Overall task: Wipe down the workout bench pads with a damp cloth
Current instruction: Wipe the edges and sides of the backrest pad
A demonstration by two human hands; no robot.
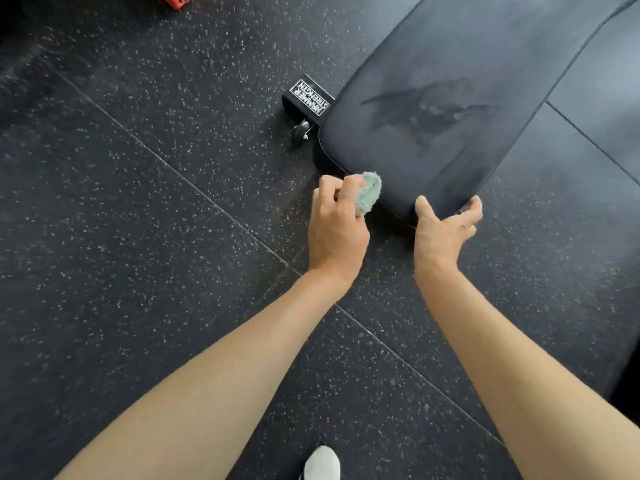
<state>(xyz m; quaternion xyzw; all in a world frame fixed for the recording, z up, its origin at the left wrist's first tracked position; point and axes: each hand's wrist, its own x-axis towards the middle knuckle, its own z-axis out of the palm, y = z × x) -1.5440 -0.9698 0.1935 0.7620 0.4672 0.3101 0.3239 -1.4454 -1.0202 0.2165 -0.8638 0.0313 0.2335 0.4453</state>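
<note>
A green cloth [369,197] is bunched in the curled left hand [337,230] and pressed to the near edge of the pad [433,109], whose corner is apparently clasped, thumb on top, by the right hand [445,233].

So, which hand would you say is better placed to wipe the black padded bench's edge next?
The left hand: it grips the fluffy green cloth at the near edge of the black bench pad; the right hand holds its corner.
</note>
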